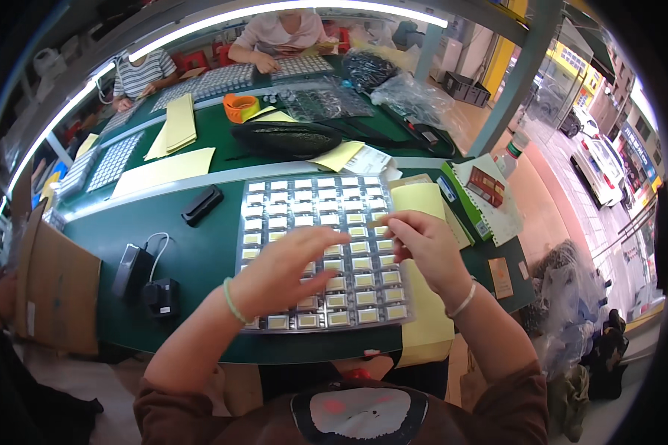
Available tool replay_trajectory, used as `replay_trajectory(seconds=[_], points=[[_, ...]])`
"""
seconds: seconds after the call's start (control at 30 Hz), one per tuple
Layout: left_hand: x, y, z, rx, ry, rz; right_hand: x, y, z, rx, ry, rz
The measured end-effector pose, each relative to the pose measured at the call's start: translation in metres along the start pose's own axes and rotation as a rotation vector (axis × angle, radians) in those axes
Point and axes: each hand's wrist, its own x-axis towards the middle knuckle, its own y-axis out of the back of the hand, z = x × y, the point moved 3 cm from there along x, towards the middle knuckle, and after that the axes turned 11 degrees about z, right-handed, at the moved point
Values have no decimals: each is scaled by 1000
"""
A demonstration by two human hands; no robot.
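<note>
A clear plastic tray lies on the green table, filled with rows of small white rectangular parts. In the nearer and right-hand rows the parts show yellowish faces; towards the far left they look plain white. Above the tray's middle, my left hand is held with fingers apart and nothing in it. My right hand is closed in a pinch over the tray's right side, on a small yellowish piece too small to name. Yellow paper sheets lie along the tray's right edge, under my right wrist.
Left of the tray are a black case, black power adapters and a cardboard box. A green box and a red packet sit at the right. Beyond stand an orange tape roll and a black bag; two people work across the table.
</note>
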Motion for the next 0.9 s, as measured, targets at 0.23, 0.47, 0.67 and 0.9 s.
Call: replay_trajectory(seconds=[0.23,0.47,0.67,0.9], points=[[2,-1,-59,47,50,109,51,-52,19,97,-429,-195],[-2,-6,-61,66,21,162,62,-51,14,88,-518,-195],[-3,-6,-63,71,-6,172,65,-49,18,86,-536,-262],[-2,-7,-63,82,-21,193,64,-51,17,53,-508,-253]])
